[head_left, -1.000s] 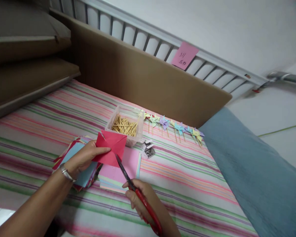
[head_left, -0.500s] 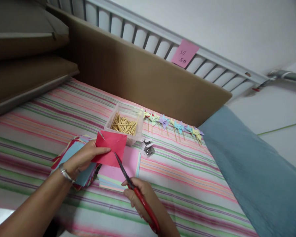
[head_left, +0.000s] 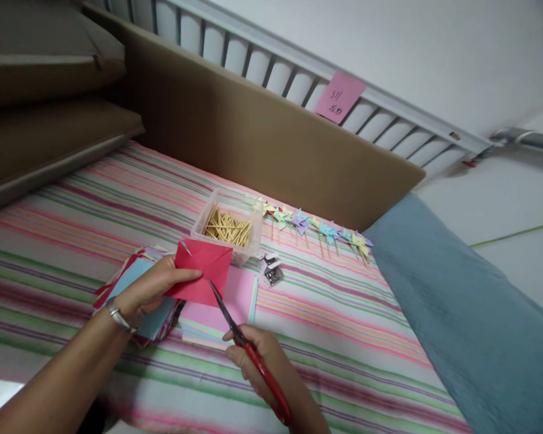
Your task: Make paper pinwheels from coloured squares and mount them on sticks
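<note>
My left hand (head_left: 163, 280) pinches a square of red paper (head_left: 206, 259) by its left side, thumb on top. A slit shows near the sheet's upper left corner, and crease lines run across it. My right hand (head_left: 257, 355) grips red-handled scissors (head_left: 266, 377), whose blades lie over the lower right part of the sheet, tips close to its middle. Under the left wrist is a messy stack of coloured paper (head_left: 151, 322), light blue on top. Below the red square lies a neater pile of pastel sheets (head_left: 239, 295), pink uppermost.
A clear plastic box (head_left: 256, 241) of short wooden sticks (head_left: 228, 228) stands behind the red paper. Beside it sits a small open box of metal bits (head_left: 272, 274). Several finished paper pinwheels (head_left: 301, 222) line the back edge, before a brown board (head_left: 271, 144). Cardboard pieces (head_left: 58, 129) rise at left.
Almost nothing differs. The red paper, my left hand and the scissors sit very slightly further left; both hands keep their hold.
</note>
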A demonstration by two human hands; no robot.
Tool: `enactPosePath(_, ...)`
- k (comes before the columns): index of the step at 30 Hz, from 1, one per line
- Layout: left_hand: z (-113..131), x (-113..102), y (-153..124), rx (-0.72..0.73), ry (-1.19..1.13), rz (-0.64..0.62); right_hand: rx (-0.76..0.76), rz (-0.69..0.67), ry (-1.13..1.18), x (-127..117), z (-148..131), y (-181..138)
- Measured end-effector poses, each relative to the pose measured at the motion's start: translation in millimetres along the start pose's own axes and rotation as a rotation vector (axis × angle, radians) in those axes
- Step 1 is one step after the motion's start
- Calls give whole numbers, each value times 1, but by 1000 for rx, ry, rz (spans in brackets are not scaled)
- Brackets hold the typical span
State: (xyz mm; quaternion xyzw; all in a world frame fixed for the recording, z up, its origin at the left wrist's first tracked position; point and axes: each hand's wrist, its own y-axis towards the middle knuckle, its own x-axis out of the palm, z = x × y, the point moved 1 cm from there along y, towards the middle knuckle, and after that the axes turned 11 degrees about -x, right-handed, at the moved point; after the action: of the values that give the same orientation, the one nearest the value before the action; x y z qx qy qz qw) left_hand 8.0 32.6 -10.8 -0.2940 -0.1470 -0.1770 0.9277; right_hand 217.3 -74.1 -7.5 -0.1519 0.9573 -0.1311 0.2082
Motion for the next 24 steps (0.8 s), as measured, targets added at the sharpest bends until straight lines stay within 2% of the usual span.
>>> enactPosePath(6, 3, 2, -2, -4, -23, -7, -44, -29, 4, -2, 7, 2)
enactPosePath(13, 2, 2, -2, -12, -15, -2, -27, -13, -34, -1, 4, 1)
enactPosePath(17, 3, 3, -3, -5, -8, 24, -72, -14, -87, -1, 0, 2)
enactPosePath(20, 4, 3, -3, 1, -6, 44, -117, -39, -119, -7, -3, -1)
enactPosePath(24, 5, 1, -3, 10, -14, 39, -194, -119, -201, -28, -3, -11)
